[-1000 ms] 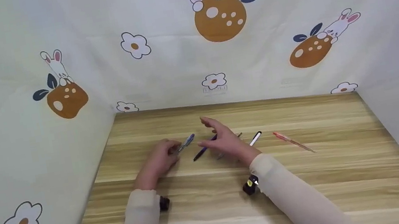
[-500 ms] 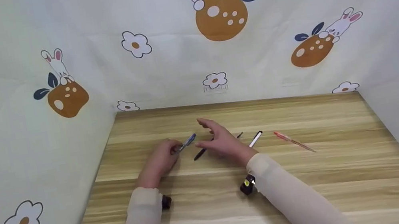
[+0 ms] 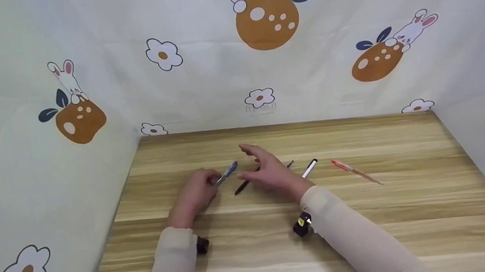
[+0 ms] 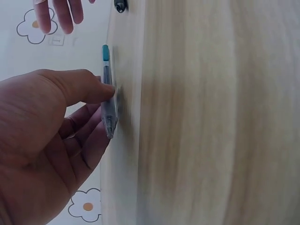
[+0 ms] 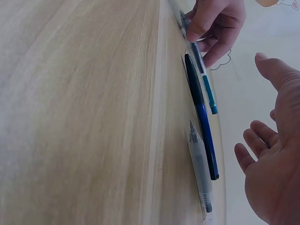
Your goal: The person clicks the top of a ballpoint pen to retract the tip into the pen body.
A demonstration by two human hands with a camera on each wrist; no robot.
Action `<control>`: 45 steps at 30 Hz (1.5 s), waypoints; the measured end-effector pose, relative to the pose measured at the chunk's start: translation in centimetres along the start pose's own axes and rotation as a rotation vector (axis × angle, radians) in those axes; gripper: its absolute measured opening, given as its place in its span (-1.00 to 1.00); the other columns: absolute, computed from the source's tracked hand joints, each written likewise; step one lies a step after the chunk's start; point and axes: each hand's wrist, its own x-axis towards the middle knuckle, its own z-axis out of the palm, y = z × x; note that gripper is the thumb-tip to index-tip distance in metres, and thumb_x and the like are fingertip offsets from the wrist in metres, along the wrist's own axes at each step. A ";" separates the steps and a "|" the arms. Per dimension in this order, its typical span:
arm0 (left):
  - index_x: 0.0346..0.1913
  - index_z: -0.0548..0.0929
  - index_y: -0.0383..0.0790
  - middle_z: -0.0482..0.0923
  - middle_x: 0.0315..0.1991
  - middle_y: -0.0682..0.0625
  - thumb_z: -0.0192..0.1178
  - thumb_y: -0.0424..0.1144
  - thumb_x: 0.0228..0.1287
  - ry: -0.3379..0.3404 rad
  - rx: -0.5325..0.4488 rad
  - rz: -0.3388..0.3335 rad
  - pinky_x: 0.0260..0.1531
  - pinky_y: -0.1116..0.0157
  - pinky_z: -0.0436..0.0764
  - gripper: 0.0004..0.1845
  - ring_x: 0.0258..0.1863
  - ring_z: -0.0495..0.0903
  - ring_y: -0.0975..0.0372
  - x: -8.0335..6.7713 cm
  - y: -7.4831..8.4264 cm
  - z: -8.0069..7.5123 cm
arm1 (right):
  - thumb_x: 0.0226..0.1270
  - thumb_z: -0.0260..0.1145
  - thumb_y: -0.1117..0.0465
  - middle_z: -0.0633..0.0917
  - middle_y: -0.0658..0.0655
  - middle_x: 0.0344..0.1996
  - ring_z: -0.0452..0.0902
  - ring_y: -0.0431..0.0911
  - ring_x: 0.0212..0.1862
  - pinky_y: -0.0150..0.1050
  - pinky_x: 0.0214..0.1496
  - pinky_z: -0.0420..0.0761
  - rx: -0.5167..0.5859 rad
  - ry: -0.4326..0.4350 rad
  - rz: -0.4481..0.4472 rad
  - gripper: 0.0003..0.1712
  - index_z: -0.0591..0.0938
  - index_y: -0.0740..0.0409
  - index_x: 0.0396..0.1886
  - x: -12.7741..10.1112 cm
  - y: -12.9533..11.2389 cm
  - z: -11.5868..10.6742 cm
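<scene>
While the left hand (image 3: 194,193) pinched the teal-tipped pen (image 4: 108,108) near the blue pen (image 5: 203,124), the right hand (image 3: 274,171) hung empty, loosely spread (a light, steady mid-barrel grip probably served best).

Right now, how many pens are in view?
5: a see-through pen in the left hand, a dark blue pen beside it, a grey pen below the right hand, then a white pen and a red pen farther right. The hands could hide more.
</scene>
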 end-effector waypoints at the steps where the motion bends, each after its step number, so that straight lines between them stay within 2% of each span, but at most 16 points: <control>1: 0.14 0.83 -0.25 0.74 -0.15 -0.03 0.34 -0.50 0.37 0.002 -0.028 -0.006 -0.04 0.05 0.71 -0.67 -0.16 0.68 0.11 0.0 0.1 0.0 | 0.46 0.60 0.09 0.39 0.19 0.66 0.28 0.21 0.64 0.18 0.64 0.33 -0.001 0.002 -0.001 -0.01 0.32 0.06 0.75 0.0 0.0 -0.1; 5: 0.18 0.81 -0.22 0.71 -0.17 -0.02 0.32 -0.50 0.37 0.003 -0.159 -0.035 -0.21 0.18 0.68 -0.63 -0.25 0.65 0.17 0.1 0.4 0.1 | 0.46 0.60 0.11 0.43 0.15 0.64 0.30 0.09 0.63 0.11 0.64 0.35 -0.014 0.017 -0.022 -0.03 0.34 0.10 0.73 0.0 -0.2 -0.4; 8: 0.19 0.80 -0.24 0.69 -0.16 -0.05 0.29 -0.53 0.38 0.005 -0.250 -0.039 -0.30 0.24 0.66 -0.62 -0.29 0.65 0.18 0.3 0.7 0.3 | 0.46 0.60 0.14 0.46 0.20 0.61 0.33 0.13 0.61 0.15 0.62 0.37 -0.011 0.037 -0.041 -0.04 0.35 0.20 0.71 -0.1 -0.4 -0.7; 12: 0.20 0.79 -0.25 0.69 -0.13 -0.07 0.28 -0.55 0.38 0.008 -0.324 -0.029 -0.29 0.26 0.66 -0.61 -0.25 0.65 0.17 0.5 1.0 0.6 | 0.47 0.58 0.18 0.50 0.22 0.57 0.38 0.13 0.58 0.16 0.60 0.40 -0.013 0.065 -0.035 -0.06 0.33 0.21 0.71 -0.3 -0.4 -1.2; 19: 0.20 0.79 -0.23 0.71 -0.07 -0.05 0.28 -0.52 0.41 -0.004 -0.385 0.015 -0.13 0.21 0.67 -0.63 -0.12 0.67 0.15 0.8 1.8 1.4 | 0.47 0.57 0.24 0.55 0.25 0.49 0.43 0.24 0.52 0.23 0.56 0.44 -0.003 0.096 0.004 -0.10 0.36 0.20 0.69 -0.8 -0.3 -2.3; 24: 0.20 0.78 -0.24 0.71 -0.06 -0.07 0.28 -0.53 0.43 -0.021 -0.439 0.029 -0.06 0.20 0.67 -0.64 -0.09 0.65 0.14 0.7 2.6 1.9 | 0.47 0.56 0.23 0.58 0.30 0.41 0.50 0.29 0.45 0.20 0.50 0.53 0.037 0.135 0.038 -0.14 0.38 0.25 0.65 -1.2 -0.4 -2.9; 31: 0.18 0.76 -0.32 0.71 -0.08 -0.11 0.25 -0.57 0.39 -0.031 -0.497 0.050 -0.13 0.26 0.68 -0.64 -0.13 0.66 0.15 0.8 3.6 2.7 | 0.47 0.54 0.30 0.61 0.31 0.36 0.60 0.18 0.36 0.10 0.43 0.60 0.096 0.187 0.073 -0.19 0.42 0.25 0.62 -1.9 -1.0 -3.3; 38: 0.21 0.74 -0.34 0.70 -0.07 -0.13 0.23 -0.56 0.40 -0.054 -0.557 0.075 -0.11 0.30 0.65 -0.63 -0.14 0.65 0.17 1.0 4.6 3.6 | 0.47 0.54 0.31 0.63 0.38 0.33 0.64 0.25 0.33 0.13 0.42 0.62 0.159 0.220 0.046 -0.24 0.46 0.30 0.57 -2.6 -0.7 -3.9; 45: 0.24 0.72 -0.32 0.68 -0.07 -0.13 0.24 -0.54 0.41 -0.078 -0.606 0.085 -0.07 0.26 0.65 -0.61 -0.10 0.65 0.13 1.2 5.8 4.3 | 0.48 0.53 0.30 0.66 0.26 0.33 0.65 0.18 0.33 0.09 0.36 0.67 0.215 0.237 0.098 -0.26 0.49 0.21 0.58 -3.2 -1.1 -4.7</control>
